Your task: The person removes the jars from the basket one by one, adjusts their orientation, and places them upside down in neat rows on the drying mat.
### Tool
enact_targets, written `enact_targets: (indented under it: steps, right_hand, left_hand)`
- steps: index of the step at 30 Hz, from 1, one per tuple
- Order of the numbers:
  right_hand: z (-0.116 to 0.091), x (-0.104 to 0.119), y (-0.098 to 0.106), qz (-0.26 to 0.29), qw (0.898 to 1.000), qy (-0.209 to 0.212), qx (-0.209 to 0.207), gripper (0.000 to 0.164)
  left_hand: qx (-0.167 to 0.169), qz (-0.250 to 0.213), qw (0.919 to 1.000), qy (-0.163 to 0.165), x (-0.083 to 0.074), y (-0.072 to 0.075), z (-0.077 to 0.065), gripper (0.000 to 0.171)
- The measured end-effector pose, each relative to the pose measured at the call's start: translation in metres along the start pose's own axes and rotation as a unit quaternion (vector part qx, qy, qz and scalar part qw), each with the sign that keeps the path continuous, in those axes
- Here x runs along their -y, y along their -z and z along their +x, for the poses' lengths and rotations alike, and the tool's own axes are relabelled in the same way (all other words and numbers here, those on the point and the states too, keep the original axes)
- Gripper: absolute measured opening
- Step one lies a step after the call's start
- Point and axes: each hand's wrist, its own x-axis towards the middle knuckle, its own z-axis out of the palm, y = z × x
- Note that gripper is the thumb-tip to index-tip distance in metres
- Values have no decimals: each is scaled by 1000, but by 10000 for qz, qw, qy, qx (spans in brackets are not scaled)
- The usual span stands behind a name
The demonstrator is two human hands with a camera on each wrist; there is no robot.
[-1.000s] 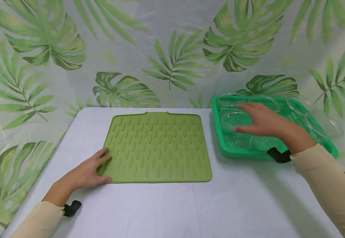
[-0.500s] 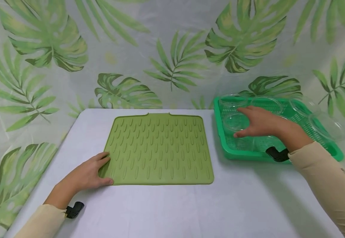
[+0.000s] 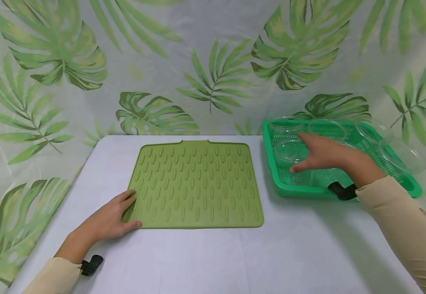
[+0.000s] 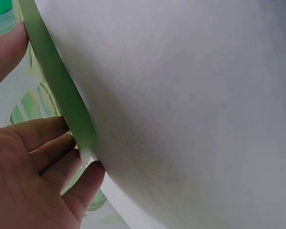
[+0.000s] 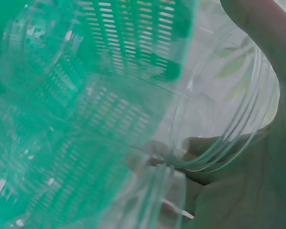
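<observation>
A green rectangular mat (image 3: 196,185) with raised oval ridges lies on the white table. My left hand (image 3: 108,216) rests at its front left corner; in the left wrist view the extended fingertips touch the edge of the mat (image 4: 62,90). Over the green slotted basket (image 3: 282,188), my right hand (image 3: 324,153) is around a clear round container (image 3: 290,151). In the right wrist view, thumb and fingers curve about the rim of this clear container (image 5: 219,109), and fingertips show through its wall. How firmly they press is hard to tell.
Several more clear containers stand in the basket, among them one at its back left (image 3: 285,122) and a tilted one at its right side (image 3: 402,155). A leaf-print curtain (image 3: 213,81) hangs behind the table (image 3: 213,261).
My right thumb has come down a little beside the clear container, and the hand sits slightly lower. The left hand stays at the mat's corner. The whole view has shifted slightly.
</observation>
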Motion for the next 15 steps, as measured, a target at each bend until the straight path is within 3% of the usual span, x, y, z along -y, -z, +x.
enact_targets:
  steps: [6, 15]
  right_hand:
    - [2, -3, -3, 34, 10000, -15, 1, 124]
    - [-6, 0, 8, 572, 9980, 27, -275, 122]
  left_hand:
    - [46, 140, 9998, 97, -2, -1, -2, 85]
    - [47, 152, 9998, 124, -4, -1, -2, 83]
